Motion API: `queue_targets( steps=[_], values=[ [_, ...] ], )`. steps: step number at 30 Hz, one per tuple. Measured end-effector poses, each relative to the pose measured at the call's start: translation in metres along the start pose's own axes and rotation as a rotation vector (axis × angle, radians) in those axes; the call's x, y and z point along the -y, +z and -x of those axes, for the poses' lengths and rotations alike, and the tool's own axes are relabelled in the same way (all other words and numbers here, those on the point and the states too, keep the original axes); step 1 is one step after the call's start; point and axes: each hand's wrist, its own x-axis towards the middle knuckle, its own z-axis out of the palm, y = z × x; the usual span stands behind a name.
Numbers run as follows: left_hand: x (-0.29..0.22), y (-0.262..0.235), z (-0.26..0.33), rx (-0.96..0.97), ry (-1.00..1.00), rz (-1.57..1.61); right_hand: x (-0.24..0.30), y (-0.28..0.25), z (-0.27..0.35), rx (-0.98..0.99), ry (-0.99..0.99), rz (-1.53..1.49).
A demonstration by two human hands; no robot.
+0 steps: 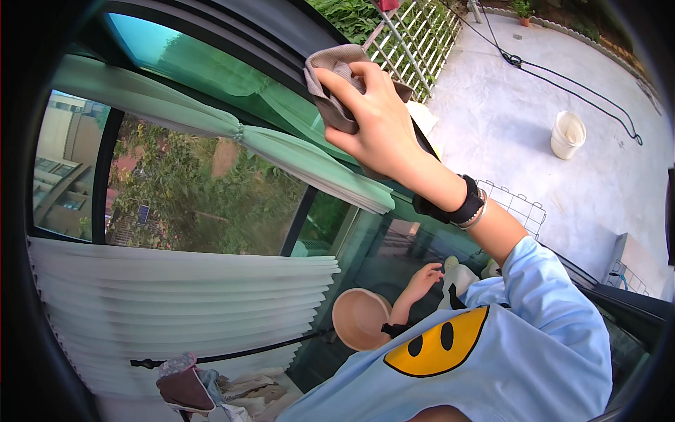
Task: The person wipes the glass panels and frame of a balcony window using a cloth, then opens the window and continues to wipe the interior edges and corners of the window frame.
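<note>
My right hand point(380, 126) is closed on a grey-brown cleaning cloth point(330, 102), with its fingers curled over the folds. The cloth is pressed against the dark window frame point(281, 42) at the top. A black band circles my right wrist. Lower down, past my light-blue shirt, hangs my left hand point(422, 283), its fingers stretched out with nothing seen in them. It is nearest a pinkish-beige bucket point(362, 320), just to its left.
Gathered white curtains point(183, 302) fill the left side beside glass panes. A dark pole point(246, 349) crosses below them, near bunched fabrics point(239, 394). Upper right, a pale floor point(492, 126) holds a white bucket point(568, 135), with a black cord point(576, 91) above it and a white lattice point(415, 49) alongside.
</note>
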Motion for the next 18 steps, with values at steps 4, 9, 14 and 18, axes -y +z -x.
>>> queue_targets(
  steps=[4,9,14,18],
  values=[
    [0.001,0.004,0.003,0.004,-0.081,0.015,-0.011,-0.003,0.028,0.056,0.059,-0.017],
    [-0.001,0.002,0.004,-0.019,-0.058,0.021,-0.029,-0.007,0.066,0.149,0.147,-0.012],
    [-0.003,-0.001,0.006,-0.039,-0.128,0.008,-0.046,-0.008,0.102,0.183,0.212,-0.024],
    [-0.005,0.0,0.01,-0.048,-0.171,0.0,-0.062,-0.007,0.131,0.194,0.226,-0.024]
  ],
)
